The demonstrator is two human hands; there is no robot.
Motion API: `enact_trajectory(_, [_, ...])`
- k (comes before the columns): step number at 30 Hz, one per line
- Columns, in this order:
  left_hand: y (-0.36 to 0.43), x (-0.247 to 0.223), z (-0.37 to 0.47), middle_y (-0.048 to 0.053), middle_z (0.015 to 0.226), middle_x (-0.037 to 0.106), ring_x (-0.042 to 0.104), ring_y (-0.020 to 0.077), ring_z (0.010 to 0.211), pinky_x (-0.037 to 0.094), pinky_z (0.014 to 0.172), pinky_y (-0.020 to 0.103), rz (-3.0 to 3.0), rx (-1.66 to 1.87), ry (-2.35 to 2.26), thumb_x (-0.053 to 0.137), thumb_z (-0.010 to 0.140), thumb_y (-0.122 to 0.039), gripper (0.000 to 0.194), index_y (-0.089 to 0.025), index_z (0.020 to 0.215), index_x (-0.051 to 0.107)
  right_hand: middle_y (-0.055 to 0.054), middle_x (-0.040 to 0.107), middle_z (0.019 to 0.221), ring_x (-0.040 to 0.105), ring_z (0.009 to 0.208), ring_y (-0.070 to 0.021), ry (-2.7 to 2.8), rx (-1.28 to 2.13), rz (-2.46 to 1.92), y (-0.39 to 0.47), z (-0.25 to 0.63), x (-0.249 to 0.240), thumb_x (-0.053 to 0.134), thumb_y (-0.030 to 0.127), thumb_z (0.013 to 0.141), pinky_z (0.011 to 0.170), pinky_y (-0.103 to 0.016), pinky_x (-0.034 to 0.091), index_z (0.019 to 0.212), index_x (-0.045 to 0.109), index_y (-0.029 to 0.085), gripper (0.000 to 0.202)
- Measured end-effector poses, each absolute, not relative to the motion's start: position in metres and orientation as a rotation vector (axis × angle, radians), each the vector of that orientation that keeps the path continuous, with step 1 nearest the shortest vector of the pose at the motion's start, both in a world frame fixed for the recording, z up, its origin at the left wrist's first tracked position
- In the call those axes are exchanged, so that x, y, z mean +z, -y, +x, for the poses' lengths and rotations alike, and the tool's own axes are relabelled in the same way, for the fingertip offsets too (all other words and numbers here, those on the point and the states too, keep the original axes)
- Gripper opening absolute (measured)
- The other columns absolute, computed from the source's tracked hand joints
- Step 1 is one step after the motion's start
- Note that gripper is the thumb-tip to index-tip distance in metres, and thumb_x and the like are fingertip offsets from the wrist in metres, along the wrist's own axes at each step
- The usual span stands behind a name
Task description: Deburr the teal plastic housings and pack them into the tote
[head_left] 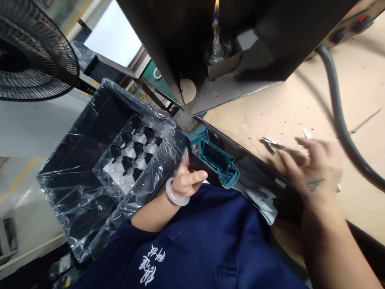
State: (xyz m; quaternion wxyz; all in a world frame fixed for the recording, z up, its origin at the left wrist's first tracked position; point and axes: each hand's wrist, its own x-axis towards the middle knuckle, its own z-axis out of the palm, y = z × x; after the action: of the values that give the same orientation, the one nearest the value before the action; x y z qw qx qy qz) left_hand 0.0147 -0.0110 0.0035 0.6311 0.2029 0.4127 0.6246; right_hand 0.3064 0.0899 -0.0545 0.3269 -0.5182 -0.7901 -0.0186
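Observation:
My left hand grips a teal and black plastic housing by its black side, the thumb lying across it. The housing is tilted and its hollow teal inside faces up. Over the wooden tabletop, my right hand is slightly blurred, with thumb and fingers apart and nothing visible between them. Close to its thumb lies a small thin metallic piece. A white pointed tip shows just beyond the fingers; the rest of that object is hidden by the hand.
A burner with a lit flame stands inside a dark metal enclosure. On my left is a plastic-lined crate holding several dark parts. A fan is at upper left. A thick grey hose and a thin rod lie on the table.

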Motion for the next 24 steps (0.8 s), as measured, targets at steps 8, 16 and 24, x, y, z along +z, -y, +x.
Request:
enact_trajectory(8, [0.02, 0.011, 0.007, -0.006, 0.062, 0.06, 0.063, 0.016, 0.056, 0.065, 0.084, 0.042, 0.43, 1.398, -0.941, 0.096, 0.061, -0.048, 0.05, -0.027, 0.099, 0.069, -0.006, 0.069, 0.082, 0.066, 0.073, -0.0248, 1.983, 0.443, -1.317, -0.073, 0.267, -0.033, 0.063, 0.039, 0.099, 0.064, -0.038, 0.053, 0.095, 0.068, 0.023, 0.017])
enact_trajectory(16, [0.022, 0.009, 0.011, -0.005, 0.066, 0.06, 0.071, 0.0235, 0.078, 0.058, 0.1, 0.046, 0.541, 1.428, -0.973, 0.094, 0.064, -0.051, 0.054, -0.027, 0.105, 0.068, 0.001, 0.061, 0.074, 0.058, 0.059, -0.013, 2.143, 0.664, -0.862, -0.018, 0.231, 0.051, 0.062, 0.016, 0.102, 0.06, -0.025, 0.052, 0.115, 0.061, 0.017, 0.013])
enact_trajectory(24, [0.022, 0.012, 0.011, -0.001, 0.078, 0.065, 0.073, 0.0261, 0.091, 0.057, 0.102, 0.048, 0.558, 1.41, -0.998, 0.094, 0.062, -0.054, 0.064, -0.026, 0.113, 0.069, -0.001, 0.063, 0.077, 0.059, 0.061, -0.0134, 2.166, 0.573, -0.908, -0.018, 0.223, 0.053, 0.065, 0.014, 0.101, 0.063, -0.026, 0.054, 0.114, 0.06, 0.017, 0.014])
